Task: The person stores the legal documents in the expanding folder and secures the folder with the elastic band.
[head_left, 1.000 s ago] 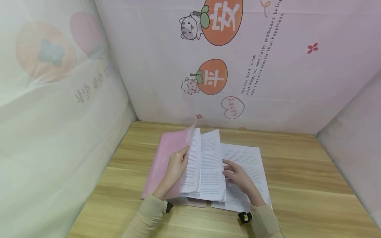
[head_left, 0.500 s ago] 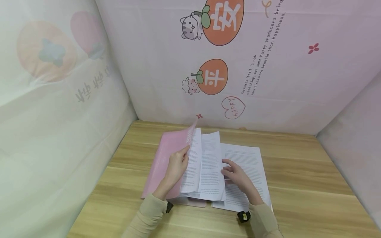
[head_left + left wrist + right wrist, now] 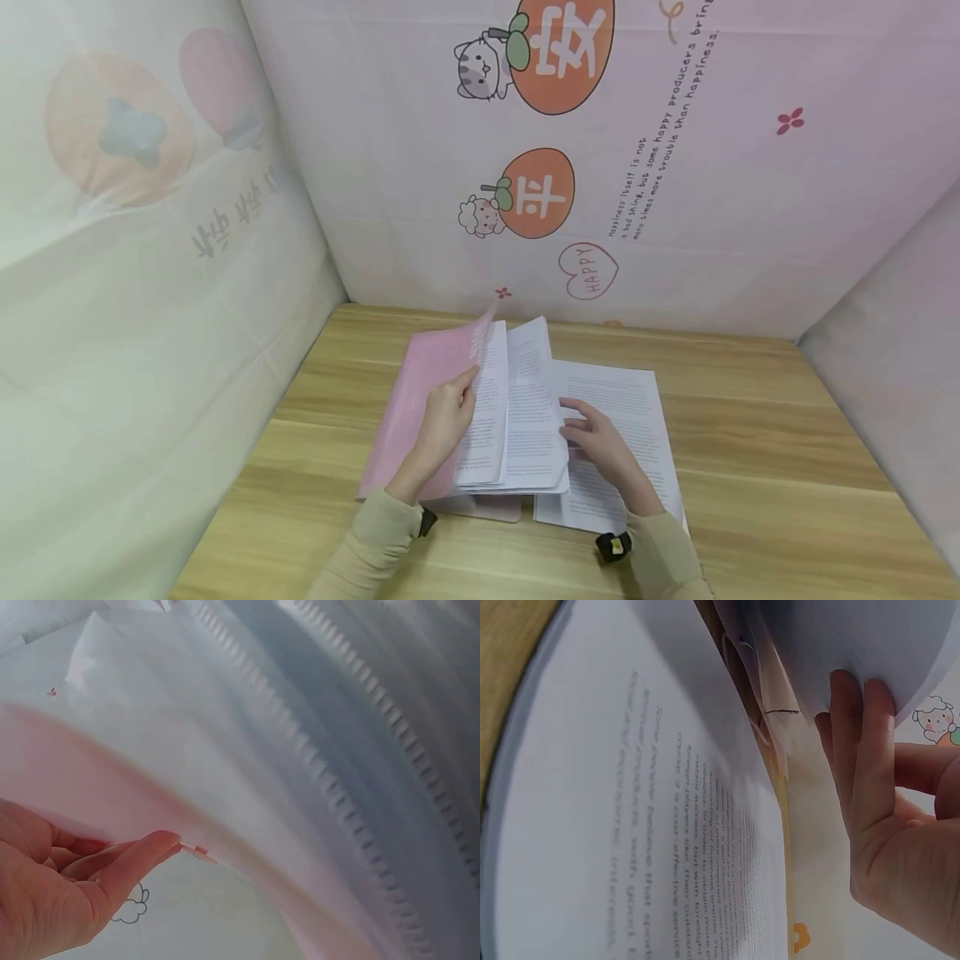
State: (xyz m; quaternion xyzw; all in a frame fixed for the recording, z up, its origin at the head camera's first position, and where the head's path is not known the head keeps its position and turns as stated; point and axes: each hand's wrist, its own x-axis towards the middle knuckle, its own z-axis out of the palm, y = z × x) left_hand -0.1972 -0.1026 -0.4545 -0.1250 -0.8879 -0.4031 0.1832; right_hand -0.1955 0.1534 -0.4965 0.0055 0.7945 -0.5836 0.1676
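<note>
Can read "Happiness itself is not a bad thing" on the wall (image 3: pixel 720 142), plus "安", "平" and, inside a heart (image 3: pixel 588 272), "HAPPY". On the table (image 3: pixel 765 433), can see the folder (image 3: pixel 420 375), pink; cannot read its white lettering. Just beside, can read "Some people believe that sports" on loose sheets (image 3: pixel 652 817). With left hand (image 3: pixel 444 417), pinching the cover's (image 3: pixel 112 776) edge; with right hand (image 3: pixel 606 450), touching the raised pages (image 3: pixel 532 408), fingers straight, slightly spread.

Folder cover (image 3: pixel 412 392) pink with white lettering; sheets (image 3: pixel 532 417) and paper stack (image 3: pixel 618 400) white with dark printed lines. Tabletop (image 3: pixel 772 433) yellow-brown wood grain, sleeves (image 3: pixel 373 533) beige, wrist device (image 3: pixel 613 547) black with yellow spot. Backdrop (image 3: pixel 712 283) whitish-pink, printed with orange fruits (image 3: pixel 537 193), grey-striped cat (image 3: pixel 475 71), red flowers (image 3: pixel 790 122).
</note>
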